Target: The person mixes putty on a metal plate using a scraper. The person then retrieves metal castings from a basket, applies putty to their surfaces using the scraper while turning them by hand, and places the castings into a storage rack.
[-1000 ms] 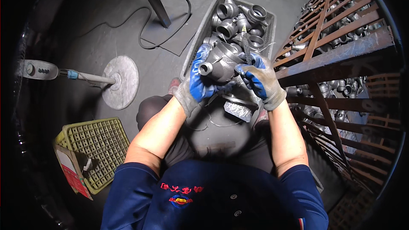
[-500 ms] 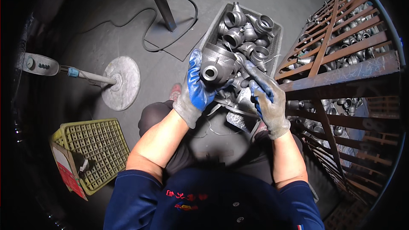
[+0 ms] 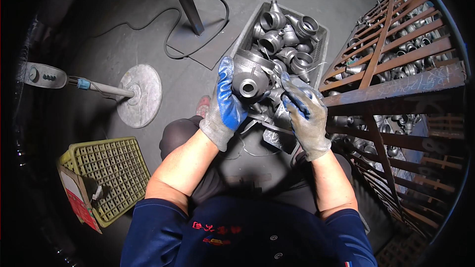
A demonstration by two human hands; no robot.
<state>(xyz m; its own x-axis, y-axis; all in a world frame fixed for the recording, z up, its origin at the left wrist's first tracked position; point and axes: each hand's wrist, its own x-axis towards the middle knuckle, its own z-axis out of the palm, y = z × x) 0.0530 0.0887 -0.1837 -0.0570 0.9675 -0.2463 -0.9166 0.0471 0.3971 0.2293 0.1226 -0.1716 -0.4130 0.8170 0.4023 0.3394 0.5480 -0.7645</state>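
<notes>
My left hand (image 3: pixel 226 101), in a grey glove with a blue palm, grips a grey metal pipe fitting (image 3: pixel 246 75) from its left and underside. The fitting has a threaded upper end, and a round spout with a hole faces me. Close by on the right is my right hand (image 3: pixel 307 116), gloved alike, its fingers curled. A thin, pale, pointed piece (image 3: pixel 269 71) shows between its fingertips and the fitting's right side; what it is, I cannot make out. The palm side of the right hand is partly hidden.
Beyond my hands stands a grey crate (image 3: pixel 322 44) heaped with metal fittings (image 3: pixel 289 34). A rusty slatted cage (image 3: pixel 391 76) holding more fittings rises at the right. Leftward are a round-based stand (image 3: pixel 141 96), a yellow-green plastic crate (image 3: pixel 111 173) and a black cable (image 3: pixel 178 24) on the floor.
The fitting has turned slightly, its spout shifting to the right. My right hand has moved left and its fingers have curled in; the pale pointed piece now shows against the fitting.
</notes>
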